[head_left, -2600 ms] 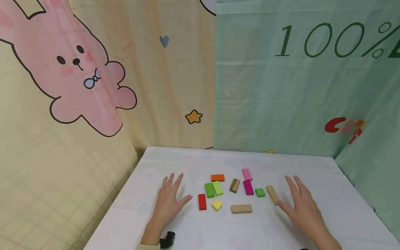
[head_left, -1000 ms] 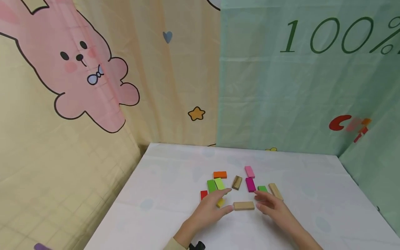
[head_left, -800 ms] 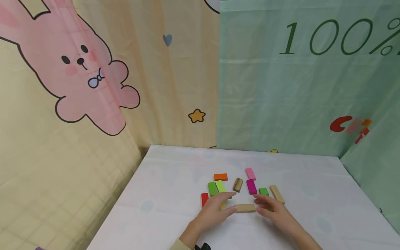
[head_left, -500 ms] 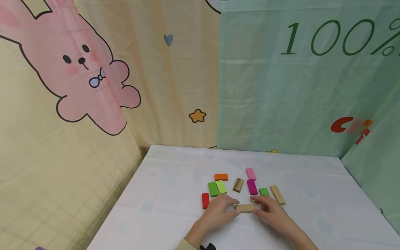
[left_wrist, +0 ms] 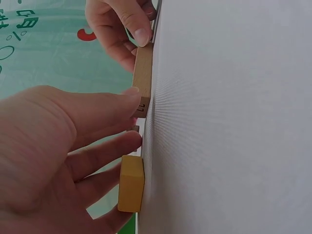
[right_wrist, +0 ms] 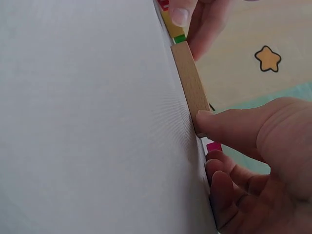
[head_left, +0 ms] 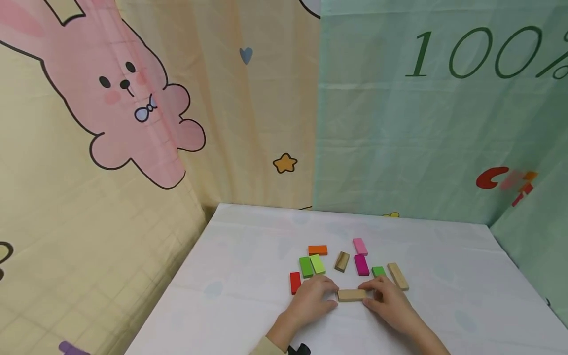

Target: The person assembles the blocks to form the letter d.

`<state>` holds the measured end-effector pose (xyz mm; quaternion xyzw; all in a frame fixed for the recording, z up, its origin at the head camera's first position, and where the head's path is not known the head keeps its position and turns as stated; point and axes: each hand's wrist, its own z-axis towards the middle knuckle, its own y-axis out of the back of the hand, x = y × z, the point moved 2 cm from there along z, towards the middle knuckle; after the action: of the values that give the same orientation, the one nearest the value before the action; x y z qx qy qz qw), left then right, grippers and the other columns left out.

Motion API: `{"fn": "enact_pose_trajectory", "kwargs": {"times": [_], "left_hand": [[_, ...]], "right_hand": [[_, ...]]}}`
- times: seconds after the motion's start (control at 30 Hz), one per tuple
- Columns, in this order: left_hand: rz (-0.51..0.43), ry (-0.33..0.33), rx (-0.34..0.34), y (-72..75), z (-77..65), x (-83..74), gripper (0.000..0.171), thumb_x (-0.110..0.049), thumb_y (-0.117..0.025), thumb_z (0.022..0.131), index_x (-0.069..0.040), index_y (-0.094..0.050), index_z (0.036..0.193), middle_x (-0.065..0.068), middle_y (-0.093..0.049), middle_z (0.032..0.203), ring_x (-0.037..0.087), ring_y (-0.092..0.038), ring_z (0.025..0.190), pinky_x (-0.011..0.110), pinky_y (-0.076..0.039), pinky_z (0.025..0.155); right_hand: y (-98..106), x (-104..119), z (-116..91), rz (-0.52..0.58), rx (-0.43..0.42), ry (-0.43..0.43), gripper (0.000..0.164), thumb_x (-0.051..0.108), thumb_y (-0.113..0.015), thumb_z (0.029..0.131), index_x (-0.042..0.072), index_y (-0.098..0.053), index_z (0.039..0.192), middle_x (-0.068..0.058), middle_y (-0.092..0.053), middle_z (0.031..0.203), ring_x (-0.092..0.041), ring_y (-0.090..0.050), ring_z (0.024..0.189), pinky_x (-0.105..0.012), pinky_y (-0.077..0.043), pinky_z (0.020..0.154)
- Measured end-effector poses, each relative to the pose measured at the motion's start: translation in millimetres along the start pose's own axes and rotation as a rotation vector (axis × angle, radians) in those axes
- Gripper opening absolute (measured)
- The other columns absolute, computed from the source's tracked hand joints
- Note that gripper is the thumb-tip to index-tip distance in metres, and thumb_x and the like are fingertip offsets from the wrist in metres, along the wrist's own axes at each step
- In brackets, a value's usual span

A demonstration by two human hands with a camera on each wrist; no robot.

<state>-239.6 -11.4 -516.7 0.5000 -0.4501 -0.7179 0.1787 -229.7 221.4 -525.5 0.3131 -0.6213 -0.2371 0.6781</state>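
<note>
I find the right hand [head_left: 391,303] pinching the wooden block [head_left: 351,295] at three o'clock. Left hand [head_left: 309,299], fingers parted, flanks its nine o'clock end.

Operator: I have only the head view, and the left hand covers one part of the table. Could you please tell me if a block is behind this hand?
Observer: Yes. The left wrist view shows a yellow block close to the fingers of the left hand.
Operator: Thank you. Is there any mark on the wooden block between the hands?
Observer: There is. Its left end carries small dark marks, too unclear for me to read.
Operator: I understand. I cannot judge if the left hand's thumb reaches it. Can you?
Observer: The right wrist view shows a gap between that thumb and the block's left end.
</note>
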Motion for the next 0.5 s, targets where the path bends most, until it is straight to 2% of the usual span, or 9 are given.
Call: {"fn": "enact_pose_trajectory", "kwargs": {"times": [0.33, 0.5], "left_hand": [[0.009, -0.016, 0.006, 1.0, 1.0, -1.7, 0.017, -0.027, -0.086, 0.082, -0.030, -0.077, 0.096, -0.020, -0.063, 0.104, 0.003, -0.055, 0.105, 0.030, -0.049, 0.091], [0.042, -0.029, 0.003, 1.5, 1.4, -1.5, 0.016, -0.029, -0.087, 0.080, -0.031, -0.077, 0.092, -0.019, -0.063, 0.105, 0.003, -0.055, 0.105, 0.028, -0.050, 0.090]], "right_hand": [[5.6, -2.7, -3.4, 0.048, 0.082, 0.081, 0.023, 0.020, -0.079, 0.088, 0.025, -0.070, 0.109, 0.005, -0.059, 0.093, -0.015, -0.052, 0.083, -0.025, -0.047, 0.070], [5.7, -2.2, -1.9, 0.112, 0.120, 0.050, 0.027, 0.021, -0.078, 0.088, 0.021, -0.070, 0.114, 0.005, -0.066, 0.097, -0.015, -0.059, 0.085, -0.025, -0.052, 0.074]]}}
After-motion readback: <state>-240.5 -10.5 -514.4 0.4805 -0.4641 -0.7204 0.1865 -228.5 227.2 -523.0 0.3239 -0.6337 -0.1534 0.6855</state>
